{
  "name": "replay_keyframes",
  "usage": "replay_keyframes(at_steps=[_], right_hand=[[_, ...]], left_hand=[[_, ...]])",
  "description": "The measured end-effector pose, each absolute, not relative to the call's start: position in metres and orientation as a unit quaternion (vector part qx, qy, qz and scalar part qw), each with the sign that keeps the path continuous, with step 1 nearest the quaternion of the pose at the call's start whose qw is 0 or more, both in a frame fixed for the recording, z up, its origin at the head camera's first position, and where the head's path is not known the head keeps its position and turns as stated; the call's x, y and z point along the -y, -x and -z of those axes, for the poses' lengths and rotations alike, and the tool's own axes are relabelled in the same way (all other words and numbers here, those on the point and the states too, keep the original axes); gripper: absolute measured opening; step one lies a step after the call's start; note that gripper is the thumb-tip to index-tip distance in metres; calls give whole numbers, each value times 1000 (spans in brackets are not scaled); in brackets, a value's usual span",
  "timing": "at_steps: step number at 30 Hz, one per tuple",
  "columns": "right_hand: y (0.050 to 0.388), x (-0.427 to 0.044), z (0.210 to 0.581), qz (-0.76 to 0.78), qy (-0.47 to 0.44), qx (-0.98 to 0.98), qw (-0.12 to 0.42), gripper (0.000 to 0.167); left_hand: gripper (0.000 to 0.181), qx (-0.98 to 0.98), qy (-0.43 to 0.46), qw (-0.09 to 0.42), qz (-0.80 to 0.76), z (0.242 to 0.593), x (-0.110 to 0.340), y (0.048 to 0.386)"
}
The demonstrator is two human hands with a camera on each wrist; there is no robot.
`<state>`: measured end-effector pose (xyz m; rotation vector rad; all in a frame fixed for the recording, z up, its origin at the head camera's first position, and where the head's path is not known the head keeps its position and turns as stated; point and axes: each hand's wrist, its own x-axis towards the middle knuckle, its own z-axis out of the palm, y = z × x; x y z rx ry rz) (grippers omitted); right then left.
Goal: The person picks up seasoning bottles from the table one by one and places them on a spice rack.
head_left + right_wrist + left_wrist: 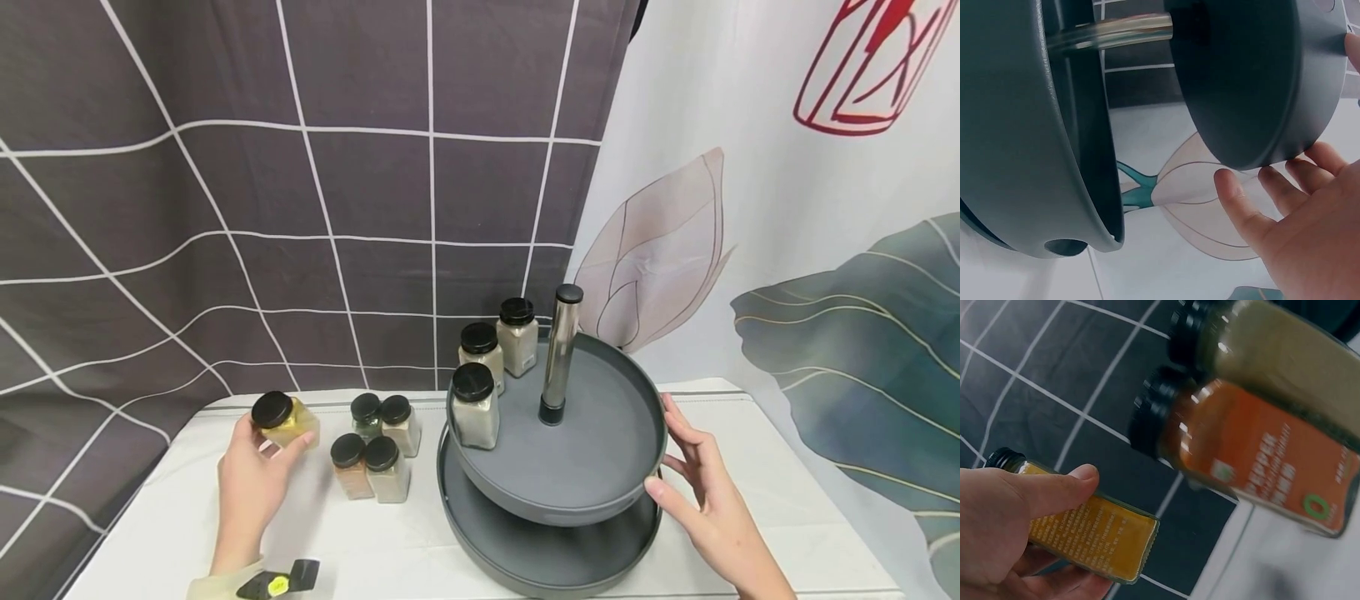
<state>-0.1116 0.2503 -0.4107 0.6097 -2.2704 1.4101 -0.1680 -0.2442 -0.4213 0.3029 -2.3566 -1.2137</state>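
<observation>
Two-tier rack [592, 454] at the front edge of the bench [401, 554] already carries three jars [481, 338]; right hand [701, 479] touches its upper rim, fingers relaxed; left hand [258, 471] grasps a yellow jar [296, 425] near the back-left corner; four jars [382, 452] remain unloaded.

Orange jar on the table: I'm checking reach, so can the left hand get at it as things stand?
Probably not: the left hand holds the yellow jar. Otherwise, the side of the orange jar facing that hand looks unblocked.
</observation>
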Motion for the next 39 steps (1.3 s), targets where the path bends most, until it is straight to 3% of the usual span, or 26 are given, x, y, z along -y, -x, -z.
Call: replay_keyframes(at_steps=[27, 39], right_hand=[[114, -251, 412, -556, -244, 763, 221, 54], [115, -251, 410, -570, -231, 754, 230, 50]], left_hand=[[63, 853, -69, 296, 424, 374, 210, 135], [60, 845, -32, 300, 441, 363, 187, 125]])
